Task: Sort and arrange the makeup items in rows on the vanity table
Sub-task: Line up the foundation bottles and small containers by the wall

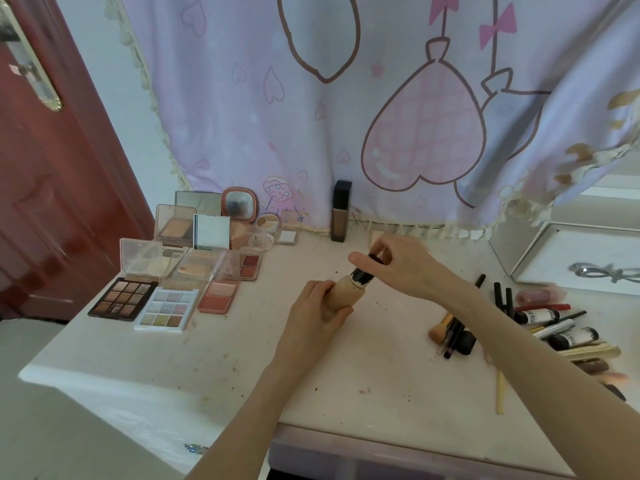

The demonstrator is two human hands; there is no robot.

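Note:
A beige foundation bottle (346,289) with a black pump top (363,274) is held tilted above the middle of the vanity table (214,362). My left hand (317,310) is wrapped around its body. My right hand (403,263) pinches the black top from above. Several open eyeshadow and blush palettes (162,301) lie in rows at the left. A tall dark foundation bottle (341,211) stands upright at the back by the curtain. A loose heap of brushes, pencils and tubes (540,323) lies at the right.
A lilac curtain with heart balloons (381,109) hangs behind the table. A white drawer box with a silver bow (581,258) stands at the back right. A red door (52,202) is at the left. The table's front edge has a drawer below.

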